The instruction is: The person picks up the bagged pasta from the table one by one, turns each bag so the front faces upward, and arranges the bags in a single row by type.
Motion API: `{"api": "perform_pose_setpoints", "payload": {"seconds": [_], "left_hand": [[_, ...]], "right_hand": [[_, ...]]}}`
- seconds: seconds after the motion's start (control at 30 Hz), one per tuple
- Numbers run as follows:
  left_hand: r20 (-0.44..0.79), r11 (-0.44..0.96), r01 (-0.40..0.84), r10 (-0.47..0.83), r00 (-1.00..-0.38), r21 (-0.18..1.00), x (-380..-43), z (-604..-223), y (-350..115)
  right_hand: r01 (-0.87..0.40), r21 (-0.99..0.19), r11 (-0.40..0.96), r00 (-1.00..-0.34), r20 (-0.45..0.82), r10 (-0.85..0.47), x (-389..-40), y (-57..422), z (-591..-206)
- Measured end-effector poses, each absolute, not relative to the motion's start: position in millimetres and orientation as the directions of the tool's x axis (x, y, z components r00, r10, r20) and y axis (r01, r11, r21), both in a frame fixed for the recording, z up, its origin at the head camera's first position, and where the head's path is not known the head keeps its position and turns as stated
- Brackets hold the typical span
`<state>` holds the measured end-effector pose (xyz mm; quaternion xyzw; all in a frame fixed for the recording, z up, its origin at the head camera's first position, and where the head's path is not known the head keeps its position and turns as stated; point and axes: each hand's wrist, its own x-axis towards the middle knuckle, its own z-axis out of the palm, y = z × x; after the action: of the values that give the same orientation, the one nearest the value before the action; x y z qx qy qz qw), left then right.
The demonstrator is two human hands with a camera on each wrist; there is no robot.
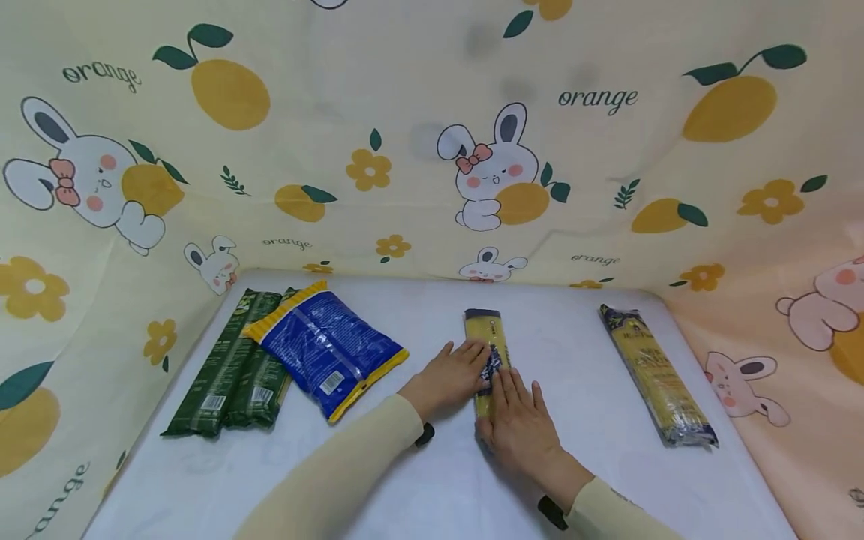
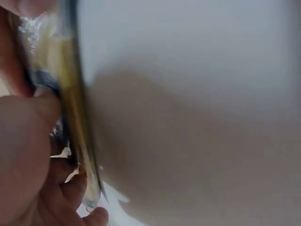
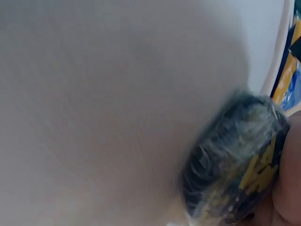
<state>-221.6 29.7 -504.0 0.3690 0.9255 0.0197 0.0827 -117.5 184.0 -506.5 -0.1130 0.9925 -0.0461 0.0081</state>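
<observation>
A narrow yellow noodle packet (image 1: pixel 482 328) with a dark top end and dark blue print lies lengthwise in the middle of the table. My left hand (image 1: pixel 451 377) reaches onto it from the left, its fingertips resting on the wrapper. Nearer the front end, my right hand (image 1: pixel 523 427) lays its outstretched fingers over the packet's right side, with the thumb at the left edge. In the left wrist view, the left thumb (image 2: pixel 47 106) touches the packet's side (image 2: pixel 75 103). The crinkled packet end (image 3: pixel 235 160) shows beside my right hand (image 3: pixel 288 174) in the right wrist view.
Two green packets (image 1: pixel 212 375) lie at the left, partly under a blue bag with yellow ends (image 1: pixel 327 345). Another yellow noodle packet (image 1: pixel 655 375) lies at the right on the white table (image 1: pixel 574 345). A patterned cloth (image 1: pixel 405 90) stands behind and around the sides.
</observation>
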Motion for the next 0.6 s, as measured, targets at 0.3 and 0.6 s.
{"api": "perform_pose_setpoints", "payload": {"seconds": [0.3, 0.6], "left_hand": [[-0.188, 0.755, 0.647, 0.655, -0.732, 0.109, -231.0, -506.6, 35.9], [-0.174, 0.776, 0.611, 0.630, -0.757, 0.154, -231.0, -488.1, 14.0]], "right_hand": [[-0.204, -0.159, 0.966, -0.975, -0.054, -0.214, -131.2, 184.0, -514.4], [-0.205, -0.077, 0.976, -0.976, -0.054, -0.210, -135.8, 195.5, -512.7]]}}
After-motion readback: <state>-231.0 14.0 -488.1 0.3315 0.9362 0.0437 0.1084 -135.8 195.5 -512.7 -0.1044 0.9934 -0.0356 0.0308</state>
